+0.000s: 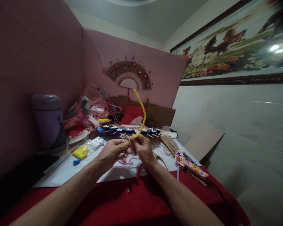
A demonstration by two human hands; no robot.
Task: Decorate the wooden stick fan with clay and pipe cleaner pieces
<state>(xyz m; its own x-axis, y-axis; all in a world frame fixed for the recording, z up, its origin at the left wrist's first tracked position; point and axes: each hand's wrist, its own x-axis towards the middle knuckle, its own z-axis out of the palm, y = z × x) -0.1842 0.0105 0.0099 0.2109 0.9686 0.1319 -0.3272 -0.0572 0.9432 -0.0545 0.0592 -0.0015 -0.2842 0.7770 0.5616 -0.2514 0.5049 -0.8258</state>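
A yellow pipe cleaner (143, 114) curves up from between my hands above the table. My right hand (143, 149) pinches it near its lower end. Fingertips of my left hand (115, 152) are closed at that same end, touching or nearly touching the right fingers. Just behind them lies a dark craft fan (124, 129) edged with blue trim and white flowers. Partly under my right wrist are gold-handled scissors (163, 161). Below my hands, pink pipe cleaner pieces (127, 162) rest on the white paper (108, 177).
A flower-patterned glue gun (190, 164) with a cord lies at right on the red tablecloth (122, 204). At left stand a purple flask (48, 122) and yellow clay (81, 152) in plastic. A finished-looking fan (129, 73) hangs on the pink board (160, 72).
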